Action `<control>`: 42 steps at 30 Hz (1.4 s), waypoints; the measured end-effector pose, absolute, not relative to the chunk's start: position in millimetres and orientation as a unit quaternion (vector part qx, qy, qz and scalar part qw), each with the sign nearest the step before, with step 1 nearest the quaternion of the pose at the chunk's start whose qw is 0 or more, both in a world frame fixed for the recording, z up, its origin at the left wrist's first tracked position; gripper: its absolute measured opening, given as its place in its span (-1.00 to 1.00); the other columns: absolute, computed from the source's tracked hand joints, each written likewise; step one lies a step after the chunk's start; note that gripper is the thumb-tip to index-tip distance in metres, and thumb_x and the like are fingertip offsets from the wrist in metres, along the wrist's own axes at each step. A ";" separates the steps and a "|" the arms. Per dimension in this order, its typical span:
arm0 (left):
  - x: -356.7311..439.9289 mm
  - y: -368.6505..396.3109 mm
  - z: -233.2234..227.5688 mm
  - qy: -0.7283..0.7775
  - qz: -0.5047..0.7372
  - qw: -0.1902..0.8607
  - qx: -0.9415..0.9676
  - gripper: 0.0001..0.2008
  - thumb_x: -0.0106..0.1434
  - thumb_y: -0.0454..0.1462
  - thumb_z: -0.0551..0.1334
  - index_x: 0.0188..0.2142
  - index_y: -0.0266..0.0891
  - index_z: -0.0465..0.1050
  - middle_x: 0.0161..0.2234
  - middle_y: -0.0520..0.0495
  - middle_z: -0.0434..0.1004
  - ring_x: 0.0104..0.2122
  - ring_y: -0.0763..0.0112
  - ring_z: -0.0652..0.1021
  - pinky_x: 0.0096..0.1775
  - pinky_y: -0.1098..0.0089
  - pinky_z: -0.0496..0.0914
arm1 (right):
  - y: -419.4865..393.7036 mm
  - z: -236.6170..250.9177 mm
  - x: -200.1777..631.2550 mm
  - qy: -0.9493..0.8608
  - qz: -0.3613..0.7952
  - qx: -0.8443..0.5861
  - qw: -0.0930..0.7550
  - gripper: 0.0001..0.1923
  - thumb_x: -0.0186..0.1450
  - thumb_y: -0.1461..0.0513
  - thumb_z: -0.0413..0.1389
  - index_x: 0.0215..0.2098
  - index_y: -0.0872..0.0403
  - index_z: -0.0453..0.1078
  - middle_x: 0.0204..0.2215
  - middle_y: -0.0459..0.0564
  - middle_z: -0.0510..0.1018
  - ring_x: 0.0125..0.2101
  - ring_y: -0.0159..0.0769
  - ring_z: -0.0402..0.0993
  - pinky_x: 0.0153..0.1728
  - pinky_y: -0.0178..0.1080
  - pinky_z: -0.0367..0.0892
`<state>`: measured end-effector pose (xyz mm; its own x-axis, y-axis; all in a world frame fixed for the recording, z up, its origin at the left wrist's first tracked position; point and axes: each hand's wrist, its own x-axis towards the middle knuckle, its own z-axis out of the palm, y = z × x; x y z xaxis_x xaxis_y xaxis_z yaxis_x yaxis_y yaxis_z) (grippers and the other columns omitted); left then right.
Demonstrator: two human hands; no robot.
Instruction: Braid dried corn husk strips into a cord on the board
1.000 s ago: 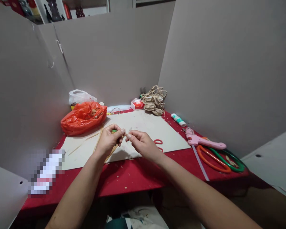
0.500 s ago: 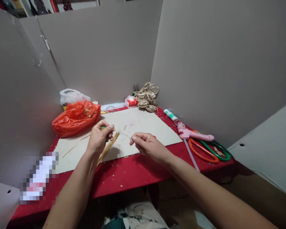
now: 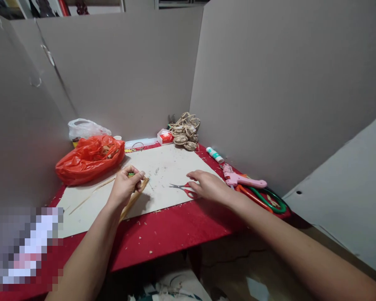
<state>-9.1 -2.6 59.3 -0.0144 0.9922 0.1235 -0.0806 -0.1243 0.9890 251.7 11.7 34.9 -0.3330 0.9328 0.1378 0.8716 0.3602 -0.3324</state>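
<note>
My left hand (image 3: 130, 184) is closed in a pinch over the pale board (image 3: 172, 163), holding a bundle of straw strips (image 3: 131, 205) whose tips stick out past the fingers. Something small and green (image 3: 130, 174) shows between thumb and fingers; its kind is unclear. A thin thread (image 3: 150, 183) trails near the tips. On the right, my right hand (image 3: 207, 184) reaches over scissors (image 3: 188, 190) with red handles, its fingers stretched out and apart. The thumb is at the handles; whether it touches them I cannot tell. The blades point left over the board.
A red plastic bag (image 3: 87, 161) sits at the back left. Coiled braided cord (image 3: 186, 131) lies at the far corner beside a small box (image 3: 165, 136). A pink glue gun (image 3: 241, 177), a white-green tube (image 3: 214, 154) and a green ring (image 3: 266, 198) line the right. Grey partitions (image 3: 113, 75) enclose the table.
My right hand has let go of the thin thread and moved right to the scissors, which now show. The left hand keeps its bundle. The view has shifted slightly right.
</note>
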 end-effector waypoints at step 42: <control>-2.3 -1.1 52.1 0.400 0.553 0.619 0.390 -0.55 0.11 0.10 0.17 -0.49 -0.29 0.29 -0.53 -0.17 0.55 -0.75 0.61 0.28 -0.71 0.56 0.13 | -62.9 2.1 182.1 -0.511 0.756 -0.281 0.298 -0.56 0.03 -0.02 0.28 -0.60 0.11 0.22 -0.85 -0.27 0.17 -0.84 -0.58 0.07 -0.79 -0.46 -0.09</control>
